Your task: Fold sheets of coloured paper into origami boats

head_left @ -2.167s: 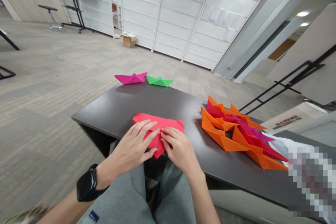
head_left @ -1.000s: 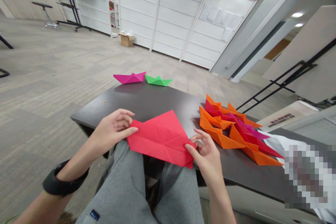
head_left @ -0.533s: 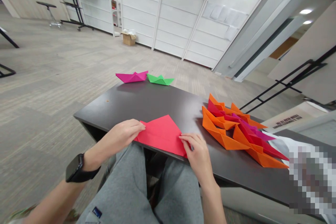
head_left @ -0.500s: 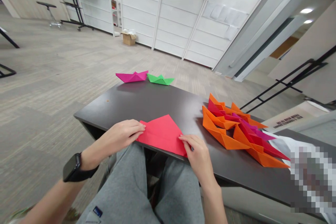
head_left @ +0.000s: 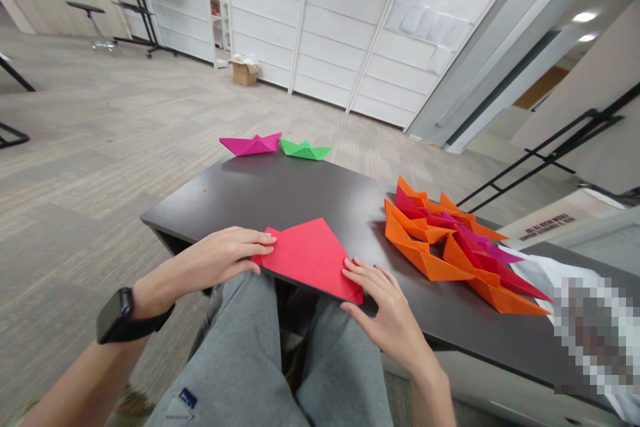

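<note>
A folded red sheet of paper [head_left: 313, 255] lies at the near edge of the dark table, its peak pointing away from me. Fingertips of my left hand [head_left: 237, 250] rest flat on its left corner, the thumb lower and apart. On the right corner lie the spread fingers of my right hand [head_left: 377, 293], with the thumb near the table edge. Neither hand grips the paper. To the right stands a cluster of folded paper boats [head_left: 425, 257] in orange, red and magenta.
On the table's [head_left: 200, 213] far edge sit a magenta paper boat [head_left: 253, 145] and a green paper boat [head_left: 306, 149]. A white plastic bag [head_left: 545, 267] lies at the right end. Across the floor is a cardboard box [head_left: 244, 73] by white cabinets.
Both hands have loosened from pinching the paper's corners to lying on them with fingers extended. My right hand's thumb has moved away from its fingers. The paper has barely shifted.
</note>
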A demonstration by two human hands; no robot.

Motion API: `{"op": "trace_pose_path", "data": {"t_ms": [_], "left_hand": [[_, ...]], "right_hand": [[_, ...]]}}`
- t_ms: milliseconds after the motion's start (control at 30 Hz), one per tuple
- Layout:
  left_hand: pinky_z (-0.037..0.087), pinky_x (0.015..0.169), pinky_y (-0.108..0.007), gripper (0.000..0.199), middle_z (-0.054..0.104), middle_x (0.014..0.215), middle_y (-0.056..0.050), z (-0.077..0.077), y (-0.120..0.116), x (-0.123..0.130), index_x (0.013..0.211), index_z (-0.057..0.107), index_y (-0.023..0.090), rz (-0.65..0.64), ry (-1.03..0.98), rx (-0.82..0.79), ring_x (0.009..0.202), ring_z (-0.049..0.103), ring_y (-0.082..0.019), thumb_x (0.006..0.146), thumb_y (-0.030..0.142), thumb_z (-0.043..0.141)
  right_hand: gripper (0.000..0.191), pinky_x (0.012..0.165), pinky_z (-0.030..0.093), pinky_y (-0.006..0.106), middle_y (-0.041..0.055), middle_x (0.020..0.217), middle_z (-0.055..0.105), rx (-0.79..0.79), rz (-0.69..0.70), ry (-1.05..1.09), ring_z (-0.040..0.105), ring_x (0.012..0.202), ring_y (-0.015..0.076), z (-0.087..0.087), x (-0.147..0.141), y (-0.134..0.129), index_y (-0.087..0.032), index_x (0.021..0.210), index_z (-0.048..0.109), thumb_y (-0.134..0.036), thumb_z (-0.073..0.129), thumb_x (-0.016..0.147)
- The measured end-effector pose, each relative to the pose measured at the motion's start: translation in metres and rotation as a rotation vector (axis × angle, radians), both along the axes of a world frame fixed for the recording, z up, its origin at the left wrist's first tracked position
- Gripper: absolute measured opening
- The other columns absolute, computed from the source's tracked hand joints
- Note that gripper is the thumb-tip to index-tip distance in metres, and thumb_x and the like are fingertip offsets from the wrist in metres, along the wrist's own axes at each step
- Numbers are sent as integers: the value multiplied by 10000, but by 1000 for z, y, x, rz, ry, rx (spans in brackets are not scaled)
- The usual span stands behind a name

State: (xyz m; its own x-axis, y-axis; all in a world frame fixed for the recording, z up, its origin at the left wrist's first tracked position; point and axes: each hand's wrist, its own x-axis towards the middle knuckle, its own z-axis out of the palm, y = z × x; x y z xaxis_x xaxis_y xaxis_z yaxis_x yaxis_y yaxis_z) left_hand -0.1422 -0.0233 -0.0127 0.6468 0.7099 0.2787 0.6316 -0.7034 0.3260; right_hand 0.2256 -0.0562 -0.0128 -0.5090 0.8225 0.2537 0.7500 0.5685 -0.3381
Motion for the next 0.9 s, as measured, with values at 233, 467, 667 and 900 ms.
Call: {"op": "trace_pose_path", "data": {"t_ms": [233,467,667,900], "left_hand": [[494,1007,-350,280,725,1201,-46,7,-3,4,1179,693,243,15,-52,-23,1133,652,-196,998,266,480],[523,870,-313,270,728,1036,-54,3,-1,30,1055,693,187,237,-235,-12,961,669,-181,1006,272,441],[533,852,-345,190,700,993,-62,-5,1,39,983,676,185,361,-296,75,946,656,-197,970,272,507],[386,1113,-423,400,573,1428,-94,0,-21,61,1373,530,205,73,85,213,1324,516,-247,979,275,528]], "right_hand": [[244,1061,432,522,61,1239,703,-13,18,102,588,1250,264,3,1,-2,-284,1167,692,-313,581,952],[203,935,495,429,56,1012,748,53,-173,260,679,1009,237,-3,-8,5,-243,981,706,-310,514,979],[212,815,496,386,68,1002,670,126,-359,230,630,918,238,-11,-14,9,-234,1058,668,-380,569,940],[168,833,474,433,83,1010,649,189,-382,116,598,937,256,-2,-26,7,-240,978,692,-258,526,964]]}}
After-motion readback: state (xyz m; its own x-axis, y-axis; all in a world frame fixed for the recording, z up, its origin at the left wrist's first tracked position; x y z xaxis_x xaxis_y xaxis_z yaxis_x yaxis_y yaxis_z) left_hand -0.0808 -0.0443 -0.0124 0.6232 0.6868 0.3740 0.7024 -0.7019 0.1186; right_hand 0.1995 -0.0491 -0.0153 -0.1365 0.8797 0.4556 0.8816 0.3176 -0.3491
